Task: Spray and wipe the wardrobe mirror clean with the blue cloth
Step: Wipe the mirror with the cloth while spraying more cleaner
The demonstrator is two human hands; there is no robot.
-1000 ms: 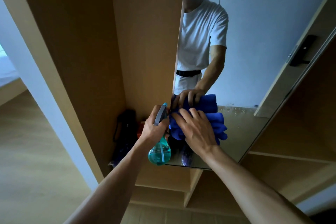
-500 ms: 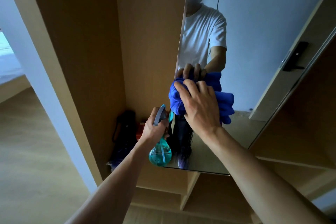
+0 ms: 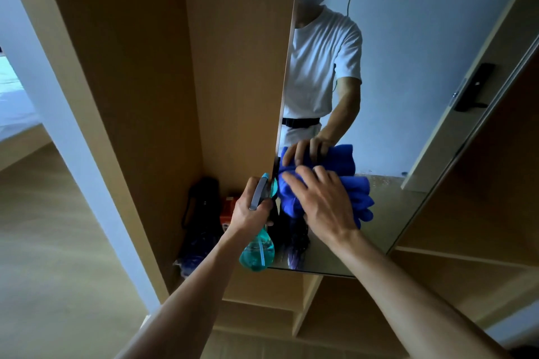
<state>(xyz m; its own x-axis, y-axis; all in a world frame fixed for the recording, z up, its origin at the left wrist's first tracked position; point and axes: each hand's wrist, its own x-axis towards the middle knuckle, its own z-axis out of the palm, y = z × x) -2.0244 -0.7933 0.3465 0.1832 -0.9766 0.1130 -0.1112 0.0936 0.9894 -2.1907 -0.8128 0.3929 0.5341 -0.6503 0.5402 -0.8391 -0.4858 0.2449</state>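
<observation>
Low on the mirror (image 3: 408,73), blue cloth (image 3: 360,198) pressed under spread right hand (image 3: 323,204), left hand (image 3: 250,214) gripping spray bottle (image 3: 258,253).

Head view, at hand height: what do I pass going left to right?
Black bag → orange box → left hand gripping the spray bottle → right hand pressing the blue cloth → bare mirror.

bunched blue cloth (image 3: 357,198) lies pressed against the lower left of the wardrobe mirror (image 3: 408,38); teal spray bottle (image 3: 258,253) upright just beside its left edge.
</observation>
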